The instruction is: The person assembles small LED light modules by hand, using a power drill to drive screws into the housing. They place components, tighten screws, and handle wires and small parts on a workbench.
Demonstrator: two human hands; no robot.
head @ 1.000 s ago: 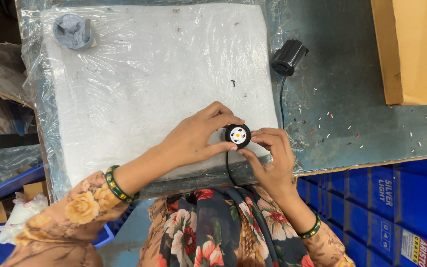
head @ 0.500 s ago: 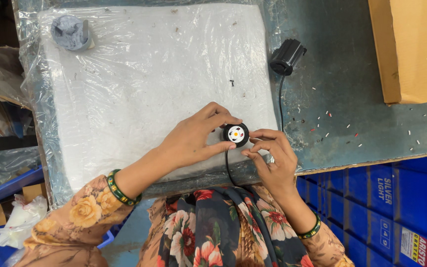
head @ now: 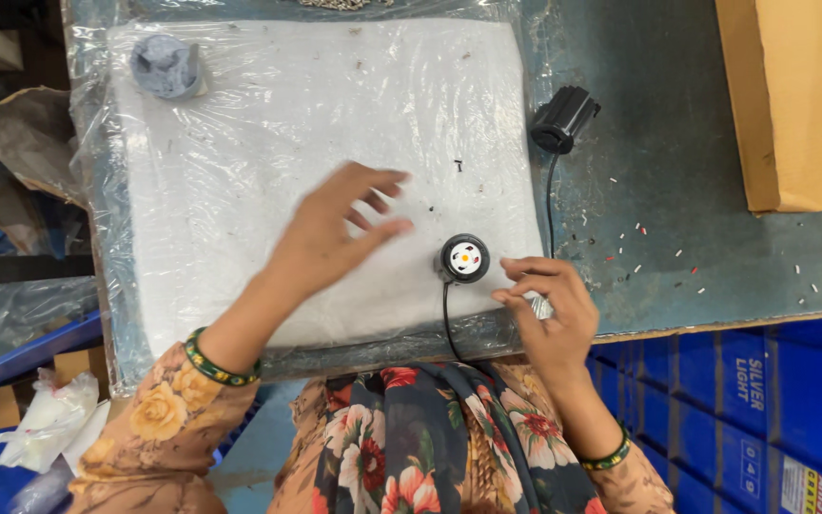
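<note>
Two hands: both belong to the person wearing the camera and are seen from above over a plastic-wrapped white foam pad point(head: 268, 162).
Left hand point(head: 330, 238): spread open above the pad, fingers fanned and apart, holding nothing; whether the palm touches the plastic cannot be told.
Right hand point(head: 549, 309): at the pad's near right corner, fingers loosely curled and close together; a small pale piece shows under the fingertips, too hidden to name, and whether it is gripped cannot be told.
Round black lamp unit point(head: 464, 259): stands on the pad between the two hands, just beside the right fingertips, touched by neither; its white face with small coloured spots points up.
Black cable point(head: 446, 319): runs from the unit toward the person and disappears under the flowered clothing.
Second black fitting point(head: 563, 119): lies on its side on the blue-grey table point(head: 677, 143), just off the pad's right edge; its thin wire runs down along the pad and is lost near the right hand.
Grey crumpled lump point(head: 166, 67): sits at the pad's far left corner; its nature is hard to make out.
Cardboard box point(head: 796, 95): cut off by the top and right edges.
Blue crates point(head: 763, 409): below the table edge at right, partly out of frame.
Green bangles: one on each wrist.
</note>
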